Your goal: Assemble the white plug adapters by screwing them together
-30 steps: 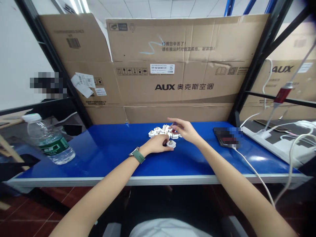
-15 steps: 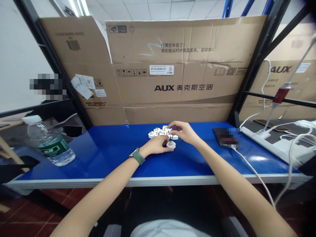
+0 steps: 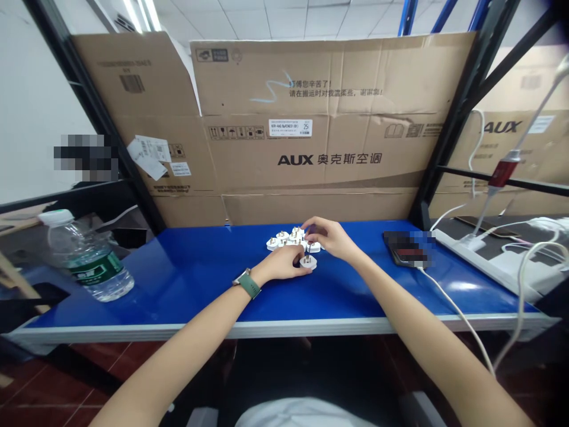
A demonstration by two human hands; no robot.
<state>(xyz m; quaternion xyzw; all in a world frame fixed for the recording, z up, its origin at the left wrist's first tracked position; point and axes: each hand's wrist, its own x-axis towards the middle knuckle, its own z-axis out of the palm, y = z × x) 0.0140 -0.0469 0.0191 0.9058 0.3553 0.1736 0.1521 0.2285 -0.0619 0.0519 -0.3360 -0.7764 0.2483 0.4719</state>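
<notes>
1. From my remote seat I see the left hand [image 3: 284,264] low on the blue counter [image 3: 186,279], its grip pressed around a white plug [image 3: 307,262] that sits on the surface near the middle, prongs up
2. The right hand [image 3: 332,237] is just beyond and to the right of that plug, its grip pinching a thin tool [image 3: 307,253] between thumb and fingertips; the tool is too small for me to say what kind it is
3. What has changed: a second ago the right hand was lifted, fingers looser, with the tool's reddish handle held clear above the plugs. Now it has come down and left, and the dark shaft stands nearly upright with its tip on the top of the held plug
4. The left hand has kept its place and hold throughout, so the plug has not shifted on the counter
5. My reading is that tool and plug are now in contact, with work on this one plug under way
6. Just behind the hands lies a heap of plugs [image 3: 284,238], touching one another
7. Far left lies a water bottle [image 3: 86,258]; to the right a phone [image 3: 406,249] and a power strip [image 3: 484,261]
</notes>
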